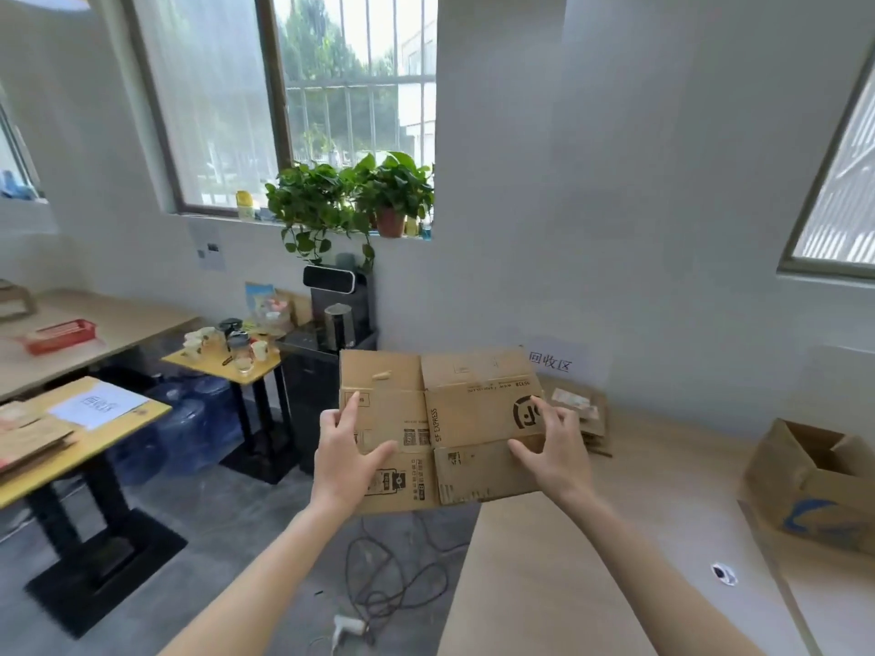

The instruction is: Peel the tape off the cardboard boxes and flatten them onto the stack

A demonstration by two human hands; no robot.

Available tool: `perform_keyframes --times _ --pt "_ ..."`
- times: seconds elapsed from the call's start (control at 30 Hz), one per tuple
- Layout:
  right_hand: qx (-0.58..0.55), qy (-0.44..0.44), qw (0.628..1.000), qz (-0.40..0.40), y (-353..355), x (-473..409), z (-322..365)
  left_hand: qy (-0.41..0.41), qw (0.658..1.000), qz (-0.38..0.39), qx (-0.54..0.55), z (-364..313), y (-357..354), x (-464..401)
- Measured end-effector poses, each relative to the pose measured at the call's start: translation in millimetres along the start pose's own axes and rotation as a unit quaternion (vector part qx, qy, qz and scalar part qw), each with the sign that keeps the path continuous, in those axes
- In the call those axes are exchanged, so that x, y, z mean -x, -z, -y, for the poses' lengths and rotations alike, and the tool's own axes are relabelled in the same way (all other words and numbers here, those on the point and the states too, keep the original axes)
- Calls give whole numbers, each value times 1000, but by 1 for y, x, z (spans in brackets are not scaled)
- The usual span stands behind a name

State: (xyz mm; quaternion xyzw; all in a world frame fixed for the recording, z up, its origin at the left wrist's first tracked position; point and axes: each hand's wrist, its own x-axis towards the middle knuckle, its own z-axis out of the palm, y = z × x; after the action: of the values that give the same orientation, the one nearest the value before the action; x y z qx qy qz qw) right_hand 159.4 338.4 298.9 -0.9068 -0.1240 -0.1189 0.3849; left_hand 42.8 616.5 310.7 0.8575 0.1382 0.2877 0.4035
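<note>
A flattened cardboard box (440, 426), brown, creased and printed in black, is held in the air over the counter (544, 561) edge; the left hand (343, 459) grips its left side, the right hand (551, 447) pinches its right; beyond it a stack (580, 409) of flat cardboard lies against the wall; an open box (814, 485) stands at right; cables (397, 575) coil on the grey floor.
</note>
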Motion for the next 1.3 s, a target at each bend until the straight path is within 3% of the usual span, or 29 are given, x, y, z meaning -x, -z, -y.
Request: perform_keyframes --times 0.4,0.7,1.0,1.3 --pt "-15 5 999 40 -136 -72 52 38 999 -22 8 114 33 -99" --pt "-63 -48 995 62 -241 -182 45 52 998 27 2 176 13 -234" --pt "-72 -136 986 57 -246 -240 -5 46 989 117 82 183 -62 -326" --pt "-46 -269 962 2 -231 -249 -69 -12 954 257 156 171 -170 -393"
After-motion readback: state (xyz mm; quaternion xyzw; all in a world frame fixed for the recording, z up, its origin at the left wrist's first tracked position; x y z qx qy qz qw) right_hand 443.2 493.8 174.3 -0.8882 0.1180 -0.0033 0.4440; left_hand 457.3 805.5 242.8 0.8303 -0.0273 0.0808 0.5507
